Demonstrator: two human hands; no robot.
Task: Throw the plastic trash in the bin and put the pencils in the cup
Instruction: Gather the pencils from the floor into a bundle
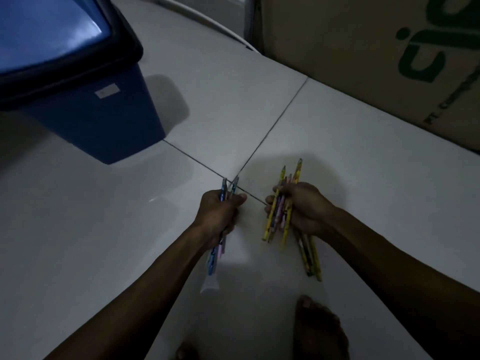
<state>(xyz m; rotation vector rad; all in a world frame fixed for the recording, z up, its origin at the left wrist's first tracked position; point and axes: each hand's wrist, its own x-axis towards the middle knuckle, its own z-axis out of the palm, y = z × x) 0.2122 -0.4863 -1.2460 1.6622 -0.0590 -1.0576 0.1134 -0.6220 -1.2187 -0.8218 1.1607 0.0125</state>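
Nearest the camera: a bare foot (320,331) on the white tiled floor (337,152). Dim light; detail limited.

Left hand (219,213): grip closed around a few blue and pink pencils (222,191), tips pointing away from the person. A clear plastic wrapper (210,283) hangs from the bundle's near end, below the wrist; whether the fingers also pinch it, cannot tell.

Right hand (302,207): grip closed around a larger bunch of mostly yellow pencils (281,203), fanned unevenly. A few more pencils (310,258) sit just beneath the hand, near ends touching the floor; held or lying loose, cannot tell.

Farther, toward the floor's far left: blue bin (98,118), lid (44,29) shut. Cardboard box (363,61) along the far right. No cup in view.

Judgement: step in hand is separating wrapper from pencils. To do it well: gather all pencils into one hand, tips aligned so none slip, and pull the wrapper off along the shafts rather than sideways. The bin's lid needs a free hand, so the wrapper alone should go there.
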